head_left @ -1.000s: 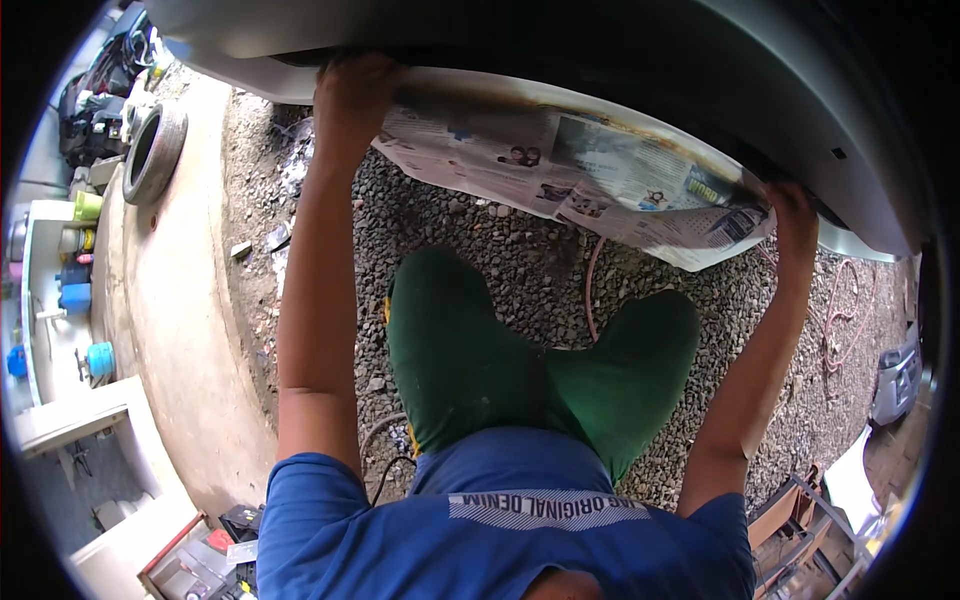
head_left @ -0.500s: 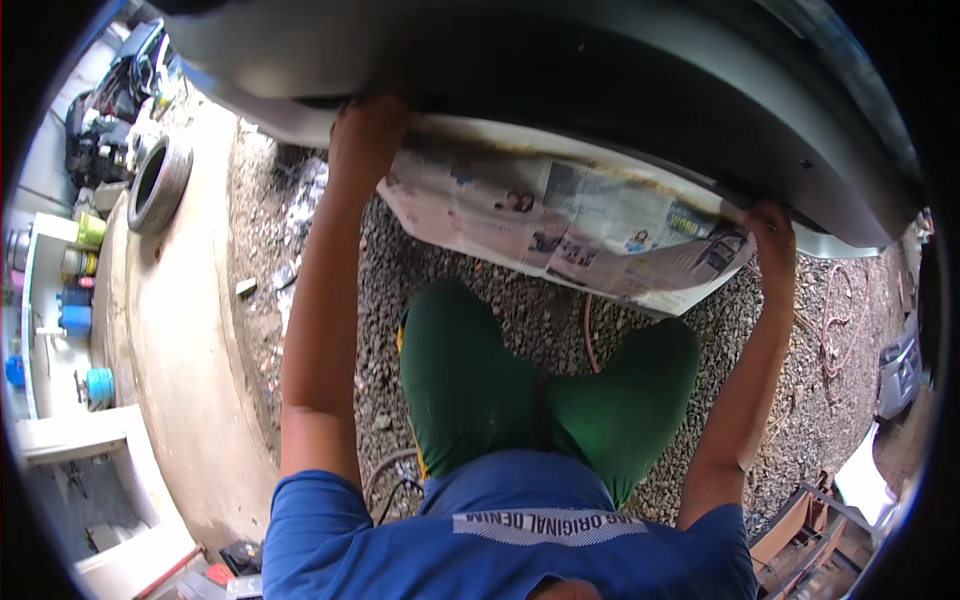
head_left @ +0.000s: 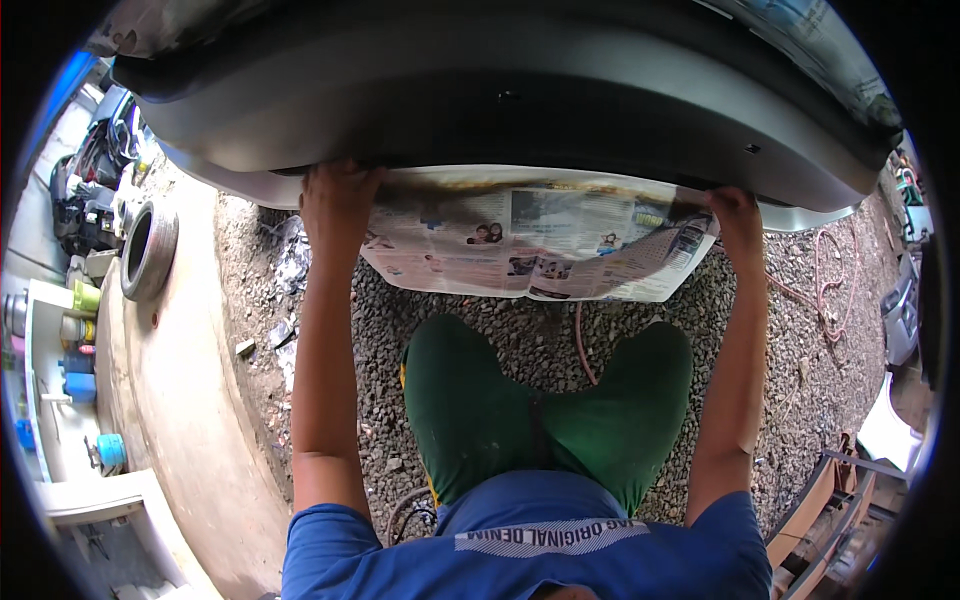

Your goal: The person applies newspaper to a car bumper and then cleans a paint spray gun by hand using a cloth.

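A dark grey car bumper [head_left: 430,125] spans the upper part of the picture. Below its lower edge hangs a newspaper sheet [head_left: 570,240], stained with dark spray along the top. At the sheet's upper left corner, my left hand [head_left: 340,200] is closed with its fingers curled at the bumper's edge; some fingertips are hidden. My right hand [head_left: 737,225] pinches the upper right corner, close under the bumper. The sheet stretches between both hands, above my knees in green trousers [head_left: 460,410].
Gravel [head_left: 520,330] covers the ground under me. Left, a tyre [head_left: 150,250] stands on a concrete strip [head_left: 190,390] beside shelves with cans. A pink hose [head_left: 825,290] lies on the right, near a metal frame [head_left: 825,510] and a grey car part [head_left: 902,310].
The view has shifted, so more of the bumper shows and the newspaper sits more level. Both hands keep their places at the sheet's upper corners.
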